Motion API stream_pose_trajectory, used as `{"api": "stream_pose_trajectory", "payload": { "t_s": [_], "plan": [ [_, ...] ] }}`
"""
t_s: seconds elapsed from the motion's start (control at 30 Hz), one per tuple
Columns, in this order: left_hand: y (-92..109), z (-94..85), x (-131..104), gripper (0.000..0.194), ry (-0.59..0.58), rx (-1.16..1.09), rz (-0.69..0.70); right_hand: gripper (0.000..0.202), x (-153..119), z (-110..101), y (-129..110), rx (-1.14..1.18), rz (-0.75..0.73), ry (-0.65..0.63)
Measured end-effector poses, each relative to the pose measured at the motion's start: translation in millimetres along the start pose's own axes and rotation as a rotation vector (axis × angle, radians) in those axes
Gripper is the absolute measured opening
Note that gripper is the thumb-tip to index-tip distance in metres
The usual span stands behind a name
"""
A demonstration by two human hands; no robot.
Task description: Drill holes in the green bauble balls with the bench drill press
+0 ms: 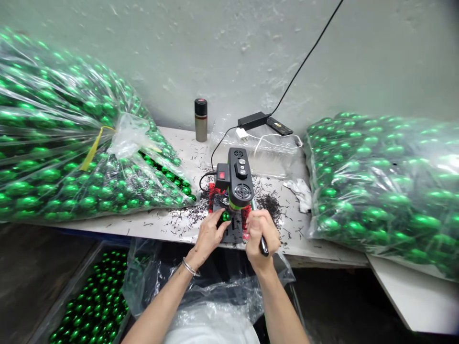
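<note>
A small black bench machine [241, 173], which looks like a mini drill press, stands on the worktable with a red switch on its left side. Under its head, my left hand [211, 229] pinches a shiny green ball [225, 217] between thumb and fingers, just above the dark base plate [234, 234]. A silvery bracelet is on that wrist. On the machine's right, my right hand [261, 235] is wrapped round a lever with a black handle [264, 247]. Where the ball meets the machine's head is hidden from above.
Big clear bags of green balls lie left [71, 143] and right [380, 191]. Black shavings [269, 208] litter the worktable [143, 227]. Behind stand a bottle [201, 120], a power adapter [253, 120] with cables and a phone-like object [279, 126]. A bin of green balls [95, 291] sits below left.
</note>
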State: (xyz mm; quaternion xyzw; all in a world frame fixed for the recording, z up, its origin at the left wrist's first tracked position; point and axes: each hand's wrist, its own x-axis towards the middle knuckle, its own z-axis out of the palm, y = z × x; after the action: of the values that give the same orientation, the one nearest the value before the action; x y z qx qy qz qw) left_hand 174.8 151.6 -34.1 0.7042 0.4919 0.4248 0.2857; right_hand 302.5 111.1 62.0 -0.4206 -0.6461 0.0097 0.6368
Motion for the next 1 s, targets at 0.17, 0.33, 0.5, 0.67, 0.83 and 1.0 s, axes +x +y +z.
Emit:
{"api": "stream_pose_trajectory", "payload": {
  "t_s": [0.17,0.33,0.5,0.67,0.83,1.0],
  "plan": [
    [-3.4,4.5,-1.8,0.03,0.021,0.084,0.099,0.028,-0.6,-0.7,-0.1,-0.001,-0.008,-0.004],
    [-10.2,9.3,-1.0,0.03,0.06,0.114,0.102,0.025,-5.8,-0.9,1.8,-0.007,-0.018,-0.01],
    [-11.7,10.8,-0.6,0.029,0.066,0.118,0.098,0.023,-20.1,0.3,14.1,-0.031,-0.053,-0.018],
    [-11.7,10.3,-1.7,0.031,0.047,0.11,0.099,0.025,-40.8,6.3,37.0,-0.071,-0.155,0.008],
    [-12.5,10.8,-3.0,0.033,0.032,0.101,0.098,0.028,-53.8,14.2,46.9,-0.073,-0.129,0.097],
    [-13.5,10.8,-3.4,0.035,0.034,0.084,0.107,0.029,-56.1,15.0,52.4,-0.11,-0.14,0.064]
  ]
}}
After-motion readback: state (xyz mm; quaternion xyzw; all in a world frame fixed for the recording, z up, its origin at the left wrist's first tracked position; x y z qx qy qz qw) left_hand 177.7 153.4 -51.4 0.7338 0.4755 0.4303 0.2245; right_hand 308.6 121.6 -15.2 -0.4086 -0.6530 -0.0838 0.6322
